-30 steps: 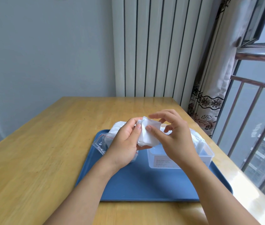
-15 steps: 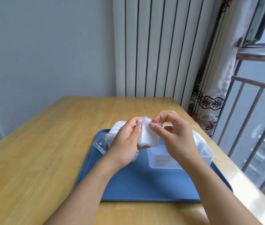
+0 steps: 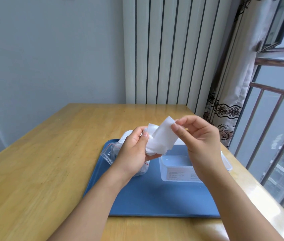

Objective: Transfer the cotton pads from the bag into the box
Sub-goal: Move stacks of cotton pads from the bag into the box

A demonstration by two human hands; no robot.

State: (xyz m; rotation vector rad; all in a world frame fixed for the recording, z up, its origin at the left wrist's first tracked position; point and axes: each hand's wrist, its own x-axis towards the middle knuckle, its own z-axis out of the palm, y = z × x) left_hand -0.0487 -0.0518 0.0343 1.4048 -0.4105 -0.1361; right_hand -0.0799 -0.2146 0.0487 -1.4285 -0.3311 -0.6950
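The left hand (image 3: 134,150) grips a small stack of white cotton pads (image 3: 156,145) between thumb and curled fingers, held up above the blue tray (image 3: 155,197), probably so the stack stays squared while a single sheet is worked free. The right hand (image 3: 200,141), at about three o'clock from the stack, pinches the upper corner of the top pad (image 3: 166,129) between thumb and forefinger, its other fingers loosely curled; the pad bends away from the rest, which suggests it is being peeled off one at a time. Below the right hand, at roughly four o'clock from the stack, the clear plastic box (image 3: 176,173) sits open on the tray, close enough that a freed pad need only drop a short way. The clear bag (image 3: 110,153) lies on the tray at about eight o'clock from the stack, partly hidden behind the left hand, with more white pads seeming to show inside. Tray and all rest on a wooden table (image 3: 42,162).
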